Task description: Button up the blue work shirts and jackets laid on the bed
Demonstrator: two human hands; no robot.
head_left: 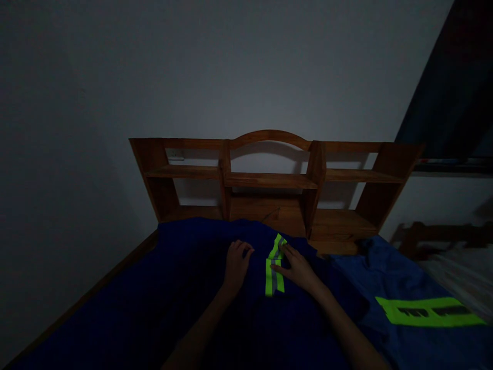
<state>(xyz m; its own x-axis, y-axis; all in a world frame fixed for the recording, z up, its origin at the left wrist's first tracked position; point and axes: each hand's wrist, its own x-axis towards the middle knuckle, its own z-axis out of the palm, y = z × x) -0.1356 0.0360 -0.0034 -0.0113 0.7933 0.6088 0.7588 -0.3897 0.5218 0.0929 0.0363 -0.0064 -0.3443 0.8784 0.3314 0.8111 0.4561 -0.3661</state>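
A dark blue garment (181, 267) lies spread in front of me, with two yellow-green and grey reflective strips (274, 277) showing near its far edge. My left hand (235, 261) is over the blue cloth, left of the strips. Its fingers curl towards the thumb as in a pinch; whether cloth is between the tips is too dark to tell. Over the strips lies my right hand (299, 270), fingers on the upper one and thumb stretched apart across the lower one. It appears to rest on the cloth without gripping it.
A lighter blue garment (400, 280) with a yellow-green panel (431, 311) bearing dark lettering lies to the right. Behind stands a wooden headboard with shelves (269, 180) against a pale wall (246, 72). A wall socket (176, 154) shows through its left side. The room is dim.
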